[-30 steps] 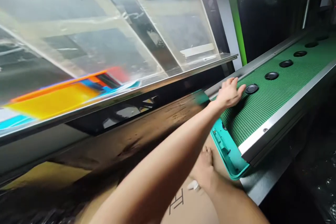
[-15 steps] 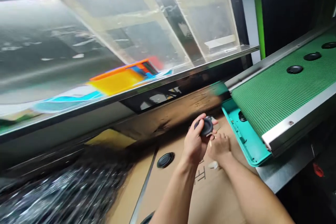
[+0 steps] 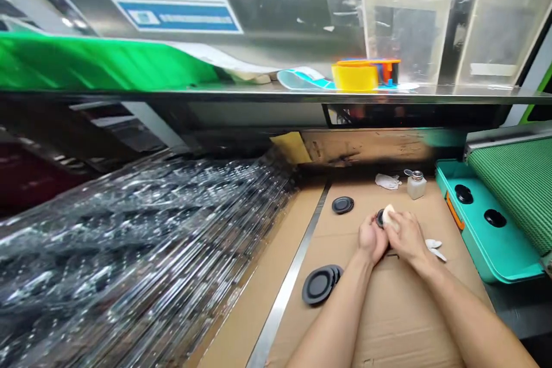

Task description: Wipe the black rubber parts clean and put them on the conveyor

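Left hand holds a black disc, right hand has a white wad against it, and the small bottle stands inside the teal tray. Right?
Not inside: the small bottle stands on the cardboard, left of the teal tray, as the head view shows. The left hand does hold a black disc, and the right hand has a white wad against it.

We judge the site a factory workshop: a green conveyor belt (image 3: 517, 175) ends at a teal bin (image 3: 511, 256) holding black discs (image 3: 495, 218); we note cardboard (image 3: 414, 316) as work surface, glossy clear plastic (image 3: 181, 230) alongside.
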`<action>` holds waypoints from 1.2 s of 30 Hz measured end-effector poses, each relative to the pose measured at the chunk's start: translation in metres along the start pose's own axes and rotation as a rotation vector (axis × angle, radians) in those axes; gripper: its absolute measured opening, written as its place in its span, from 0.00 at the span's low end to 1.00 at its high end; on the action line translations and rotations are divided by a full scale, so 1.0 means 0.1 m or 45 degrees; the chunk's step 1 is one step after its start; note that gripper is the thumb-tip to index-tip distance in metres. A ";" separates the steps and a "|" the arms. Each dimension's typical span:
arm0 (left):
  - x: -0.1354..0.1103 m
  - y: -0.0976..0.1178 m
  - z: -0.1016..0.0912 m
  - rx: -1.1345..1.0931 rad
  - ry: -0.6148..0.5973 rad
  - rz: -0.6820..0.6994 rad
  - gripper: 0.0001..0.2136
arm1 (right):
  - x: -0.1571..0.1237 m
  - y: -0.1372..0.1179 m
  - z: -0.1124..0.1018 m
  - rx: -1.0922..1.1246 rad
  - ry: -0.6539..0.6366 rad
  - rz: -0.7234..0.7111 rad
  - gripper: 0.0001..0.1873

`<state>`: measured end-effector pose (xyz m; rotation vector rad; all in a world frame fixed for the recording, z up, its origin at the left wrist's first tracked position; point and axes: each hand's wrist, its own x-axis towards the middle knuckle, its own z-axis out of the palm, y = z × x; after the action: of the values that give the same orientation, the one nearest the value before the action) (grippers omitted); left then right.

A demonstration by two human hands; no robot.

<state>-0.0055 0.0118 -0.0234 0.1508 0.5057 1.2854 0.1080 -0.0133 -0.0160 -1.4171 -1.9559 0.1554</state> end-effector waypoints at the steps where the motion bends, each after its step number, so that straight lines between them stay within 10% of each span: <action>1: 0.01 0.01 -0.01 -0.015 -0.016 -0.046 0.15 | -0.04 -0.06 0.06 -0.045 -0.028 -0.058 0.17; 22: 0.04 -0.01 0.04 0.002 -0.039 -0.077 0.18 | 0.13 -0.08 0.00 -0.369 -0.114 0.094 0.20; 30: 0.02 0.02 0.08 0.012 0.000 -0.021 0.18 | 0.12 0.10 -0.21 0.141 -0.142 0.119 0.31; 36: 0.03 -0.05 0.05 0.002 -0.036 -0.003 0.14 | 0.13 0.09 -0.25 0.348 -0.258 0.215 0.16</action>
<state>0.0017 0.0141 -0.0212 0.1695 0.4829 1.2792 0.1282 -0.0058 0.0050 -1.4257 -1.8843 0.6414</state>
